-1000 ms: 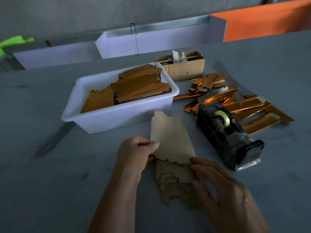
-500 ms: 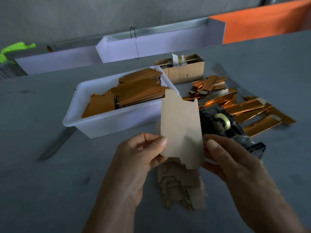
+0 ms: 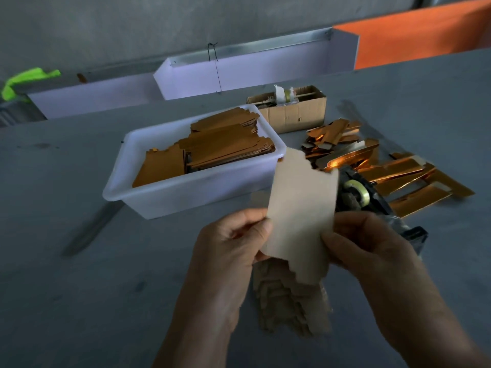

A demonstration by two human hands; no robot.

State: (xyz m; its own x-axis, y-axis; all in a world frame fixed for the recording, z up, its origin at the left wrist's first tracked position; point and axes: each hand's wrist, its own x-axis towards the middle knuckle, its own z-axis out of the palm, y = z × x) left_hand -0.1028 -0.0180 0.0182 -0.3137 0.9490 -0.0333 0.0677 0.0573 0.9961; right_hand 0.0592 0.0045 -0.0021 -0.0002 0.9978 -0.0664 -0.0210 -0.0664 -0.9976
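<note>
Both hands are on one flat die-cut card blank (image 3: 301,216). Grip: left hand (image 3: 228,251) pinches the left edge, thumb on the near face, fingers curled behind. The right hand (image 3: 372,248) grips the right edge the same way, thumb in front.

The blank is up off the table (image 3: 79,288), held roughly upright with a slight tilt. It's just in front of the white plastic tub (image 3: 186,200), at the tub's right near corner, and its top edge overlaps the tub rim in view.

Blank look:
- plain matte kraft-brown face, long rectangle, no print visible
- top edge: a tab on the left, then a notch
- bottom edge: stepped, jagged cut, reaching lower on the right
- looks flat and unfolded

Around the tub:
- In front, under the hands: stack of brown blanks (image 3: 289,306) fanned on the table, stepped ends showing.
- Inside: piles of gold-orange flat blanks (image 3: 212,150).
- Right: black tape dispenser (image 3: 356,192) with a clear tape roll, partly hidden behind the held blank and the right hand.
- Further right: scatter of shiny gold folded pieces (image 3: 398,171).
- Behind the far right corner: small open cardboard box (image 3: 295,112), contents too small to tell.
</note>
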